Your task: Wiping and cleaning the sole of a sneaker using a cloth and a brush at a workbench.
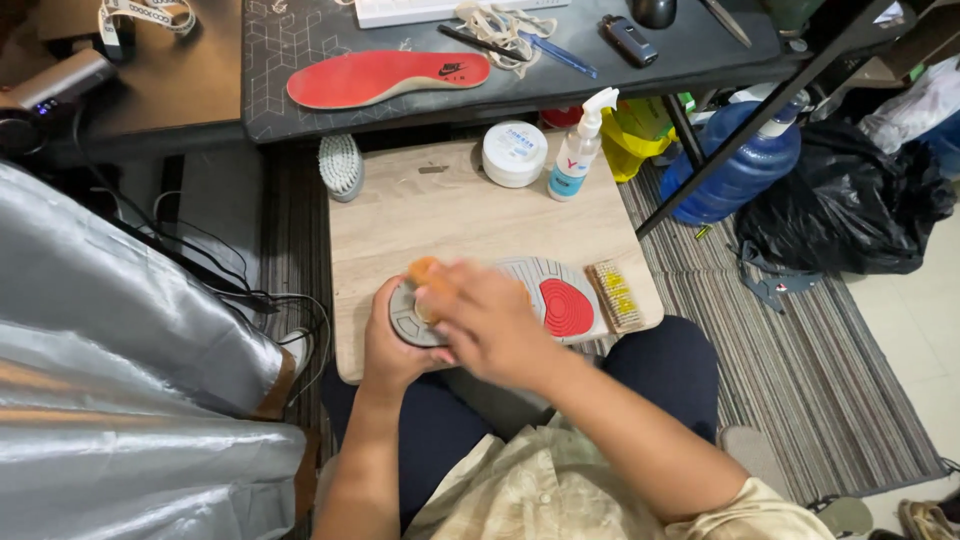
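A sneaker lies sole-up on a low wooden board across my lap, its grey sole showing a red oval patch. My left hand grips the heel end of the shoe from the left. My right hand is blurred over the sole and holds an orange cloth or sponge against it. A wooden brush with yellow bristles lies on the board just right of the shoe.
At the board's far edge stand a white round tub, a white pump bottle and a pale brush. A red insole lies on the dark desk beyond. Silver fabric fills the left; a blue water jug and black bag sit right.
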